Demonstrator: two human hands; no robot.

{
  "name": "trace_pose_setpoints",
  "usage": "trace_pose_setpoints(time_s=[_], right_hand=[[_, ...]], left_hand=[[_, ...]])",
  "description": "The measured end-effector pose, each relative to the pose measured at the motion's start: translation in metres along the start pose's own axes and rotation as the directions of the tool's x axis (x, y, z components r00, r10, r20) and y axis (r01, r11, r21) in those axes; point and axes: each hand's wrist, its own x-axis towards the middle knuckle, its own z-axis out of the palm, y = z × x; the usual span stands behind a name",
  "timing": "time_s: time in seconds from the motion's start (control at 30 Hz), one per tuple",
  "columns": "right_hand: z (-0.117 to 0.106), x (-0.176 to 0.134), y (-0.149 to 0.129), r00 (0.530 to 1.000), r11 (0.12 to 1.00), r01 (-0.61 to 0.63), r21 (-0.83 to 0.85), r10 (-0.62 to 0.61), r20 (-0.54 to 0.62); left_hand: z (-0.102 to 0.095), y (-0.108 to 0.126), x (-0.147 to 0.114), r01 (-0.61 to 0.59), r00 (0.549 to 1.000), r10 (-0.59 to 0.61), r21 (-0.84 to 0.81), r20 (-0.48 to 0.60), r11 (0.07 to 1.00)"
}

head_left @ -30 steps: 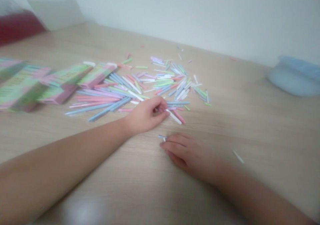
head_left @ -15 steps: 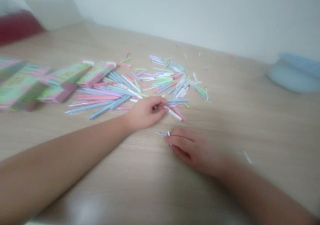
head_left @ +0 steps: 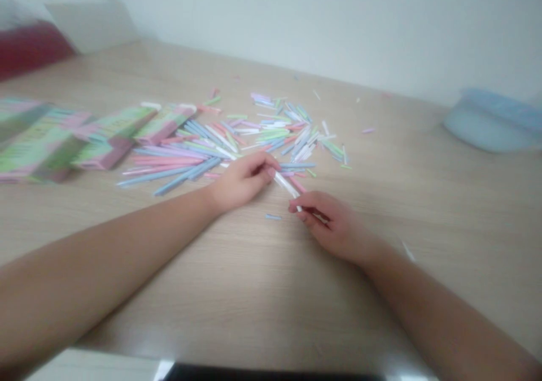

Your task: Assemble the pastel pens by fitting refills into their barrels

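Observation:
A white drinking straw [head_left: 287, 184] slants between my two hands. My left hand [head_left: 243, 182] is closed, with its thumb and fingers pinching the straw's upper end. At the lower end, the fingertips of my right hand [head_left: 332, 220] are closed on the same straw. Just behind it a pink straw [head_left: 297, 184] lies on the table. A short blue piece [head_left: 273, 217] rests to the left of my right fingertips. Beyond my left hand spreads a loose heap of pastel straws [head_left: 173, 163], some long and some in short pieces.
Several pastel green and pink boxes [head_left: 38, 144] lie on the left of the wooden table [head_left: 212, 290]. A light blue pouch-like item [head_left: 495, 121] stands at the far right. A small white piece [head_left: 407, 250] lies near my right forearm. A pale wall [head_left: 317, 25] borders the back.
My right hand has moved up and taken the lower end of the white straw. The short blue piece and a small white piece, formerly by its fingertips, are left; the blue one lies on the table.

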Motion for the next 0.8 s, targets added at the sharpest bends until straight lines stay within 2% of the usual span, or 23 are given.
trace_pose_setpoints(time_s=[0.3, 0.57, 0.8], right_hand=[[-0.001, -0.001, 0.005, 0.999, 0.999, 0.049, 0.018, -0.050, 0.010], [-0.002, -0.001, -0.002, 0.998, 0.998, 0.060, 0.008, -0.060, 0.028], [-0.001, -0.002, 0.000, 0.996, 0.998, 0.065, -0.002, -0.064, 0.064]], left_hand=[[0.000, -0.013, 0.006, 0.102, 0.993, -0.115, -0.239, -0.040, 0.966], [-0.001, -0.013, 0.005, 0.112, 0.992, -0.120, -0.164, -0.039, 0.980], [-0.001, -0.009, 0.002, 0.101, 0.994, -0.097, -0.100, 0.045, 0.990]])
